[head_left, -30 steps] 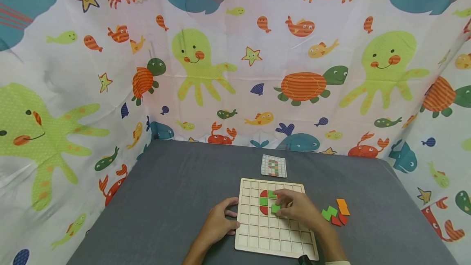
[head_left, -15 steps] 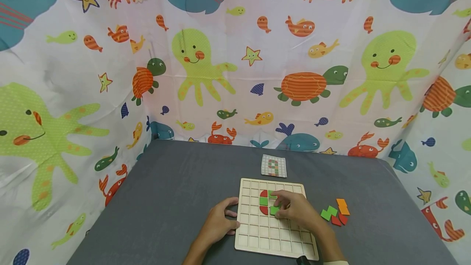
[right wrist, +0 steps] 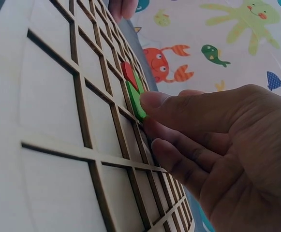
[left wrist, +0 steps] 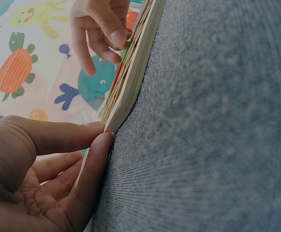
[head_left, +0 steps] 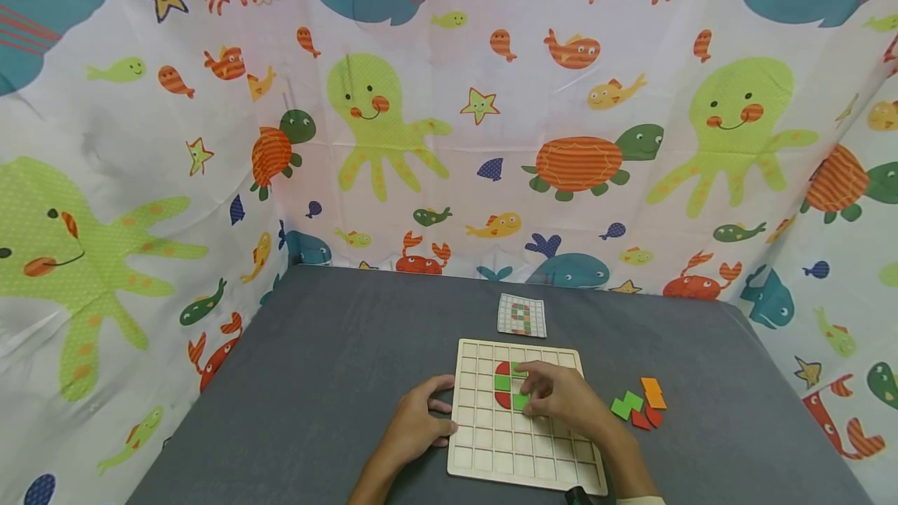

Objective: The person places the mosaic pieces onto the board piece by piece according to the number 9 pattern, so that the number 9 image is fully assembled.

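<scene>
A wooden grid board (head_left: 491, 443) lies on the dark cloth in the head view. My left hand (head_left: 417, 421) holds the board's left edge, which the left wrist view shows between thumb and finger (left wrist: 96, 154). Over the board, my right hand (head_left: 568, 400) pinches a green square tile (head_left: 519, 402) right at a cell beside the lower red quarter-round tile (head_left: 502, 400). A second green tile (head_left: 502, 383) sits above that red one, with an upper red tile (head_left: 502, 368) over it. Another green tile (head_left: 515, 369) shows partly behind my right fingers.
A small printed pattern card (head_left: 521, 316) lies beyond the board. Right of the board are loose orange tiles (head_left: 653, 393), green tiles (head_left: 620, 409) and red tiles (head_left: 641, 420). A sea-animal curtain (head_left: 491, 100) stands behind the table.
The green tile in my right hand has moved slightly left and down, up against the lower red tile. My left hand has stayed at the board's edge.
</scene>
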The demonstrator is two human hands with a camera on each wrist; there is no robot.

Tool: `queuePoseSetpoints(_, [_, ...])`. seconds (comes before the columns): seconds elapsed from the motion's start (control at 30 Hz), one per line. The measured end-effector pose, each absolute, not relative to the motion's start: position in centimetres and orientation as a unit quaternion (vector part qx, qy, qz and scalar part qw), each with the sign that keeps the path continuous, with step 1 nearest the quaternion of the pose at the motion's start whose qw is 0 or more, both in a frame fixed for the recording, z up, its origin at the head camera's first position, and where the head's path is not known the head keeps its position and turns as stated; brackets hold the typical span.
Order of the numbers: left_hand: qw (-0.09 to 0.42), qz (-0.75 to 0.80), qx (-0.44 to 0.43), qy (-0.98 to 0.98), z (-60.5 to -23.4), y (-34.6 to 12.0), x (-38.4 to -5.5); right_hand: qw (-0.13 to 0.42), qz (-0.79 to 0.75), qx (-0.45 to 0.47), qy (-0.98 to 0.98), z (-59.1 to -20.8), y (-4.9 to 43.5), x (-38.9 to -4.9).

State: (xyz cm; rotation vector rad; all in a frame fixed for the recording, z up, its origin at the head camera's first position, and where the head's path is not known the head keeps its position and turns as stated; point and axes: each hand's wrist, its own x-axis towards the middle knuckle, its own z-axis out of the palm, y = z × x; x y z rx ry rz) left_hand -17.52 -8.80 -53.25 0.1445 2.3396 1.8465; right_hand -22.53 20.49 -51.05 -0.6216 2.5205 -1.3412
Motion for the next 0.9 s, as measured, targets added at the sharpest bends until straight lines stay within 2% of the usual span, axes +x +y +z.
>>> queuePoseSetpoints(0.23, [0.077, 0.612, 0.049, 0.786, -53.5, -8.8, -17.6, 0.107, -0.47, -0.196, 0.854, -51.0, 20.7, -22.4])
queuePoseSetpoints(0.9, [0.074, 0.606, 0.049, 0.79, -53.3, -8.7, -17.6, 0.03, -0.46, -0.097, 0.882, -50.3, 24.5, -22.4])
